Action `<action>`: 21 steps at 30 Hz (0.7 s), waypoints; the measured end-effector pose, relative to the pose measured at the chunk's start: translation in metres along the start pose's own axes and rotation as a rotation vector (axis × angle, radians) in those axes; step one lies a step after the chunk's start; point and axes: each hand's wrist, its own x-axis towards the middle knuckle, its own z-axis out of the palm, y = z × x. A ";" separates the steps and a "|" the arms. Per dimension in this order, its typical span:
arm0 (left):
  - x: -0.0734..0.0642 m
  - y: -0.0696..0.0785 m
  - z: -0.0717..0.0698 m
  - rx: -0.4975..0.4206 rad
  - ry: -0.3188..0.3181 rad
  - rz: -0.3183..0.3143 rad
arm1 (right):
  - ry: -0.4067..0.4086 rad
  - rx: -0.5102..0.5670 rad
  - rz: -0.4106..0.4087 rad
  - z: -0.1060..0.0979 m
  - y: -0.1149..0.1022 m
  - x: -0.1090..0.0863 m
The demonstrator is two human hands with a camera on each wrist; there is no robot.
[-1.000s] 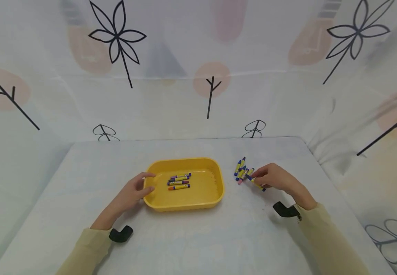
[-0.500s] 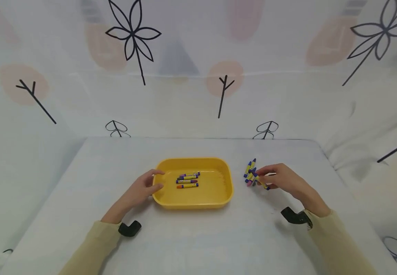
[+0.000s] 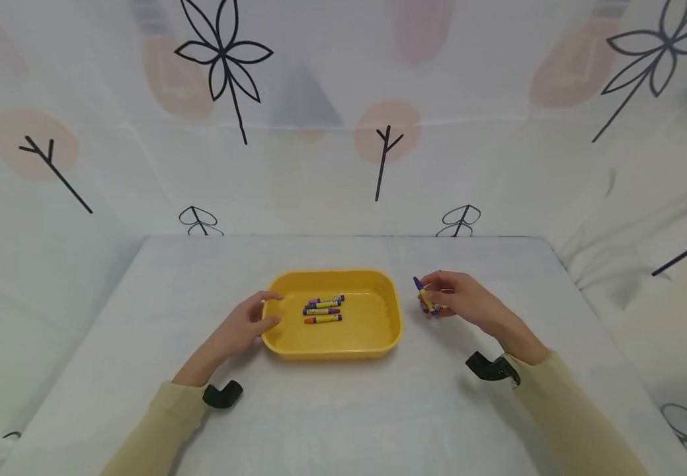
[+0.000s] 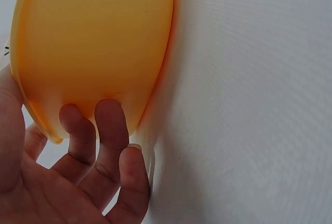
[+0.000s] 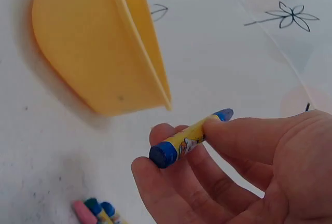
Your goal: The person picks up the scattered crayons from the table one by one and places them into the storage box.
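My right hand (image 3: pixel 465 299) pinches a blue crayon (image 5: pixel 193 138) with a yellow wrapper between thumb and fingers, raised above the table just right of the yellow tray (image 3: pixel 331 357). Its tip points away and to the left in the head view. Below that hand lies a small crayon pile (image 5: pixel 96 211), mostly hidden in the head view. My left hand (image 3: pixel 237 332) grips the left end of the tray; in the left wrist view its fingertips (image 4: pixel 110 115) press the outer wall, with the thumb at the rim. Inside the tray lie several crayons (image 3: pixel 323 319), roughly side by side.
A white cloth covers the table (image 3: pixel 343 416), and a patterned curtain (image 3: pixel 319 178) with line-drawn flowers rises behind it and at both sides. Dark bands (image 3: pixel 223 395) circle both wrists over the pale sleeves.
From the pile, the right hand has lifted the blue crayon and moved slightly left, and the crayon's tip has swung upward in view. The left hand keeps its hold on the tray.
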 end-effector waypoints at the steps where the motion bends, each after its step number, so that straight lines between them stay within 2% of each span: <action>1: 0.000 0.001 0.000 0.003 0.000 0.000 | -0.003 0.004 -0.007 0.001 -0.002 0.001; 9: 0.000 0.000 0.001 0.009 0.003 -0.014 | -0.050 -0.023 -0.097 0.010 -0.021 0.018; 14: 0.000 0.001 0.002 0.009 0.003 -0.035 | -0.078 -0.021 -0.117 0.021 -0.036 0.039; 21: 0.001 -0.001 0.001 0.007 0.004 -0.023 | -0.089 -0.008 -0.182 0.040 -0.053 0.072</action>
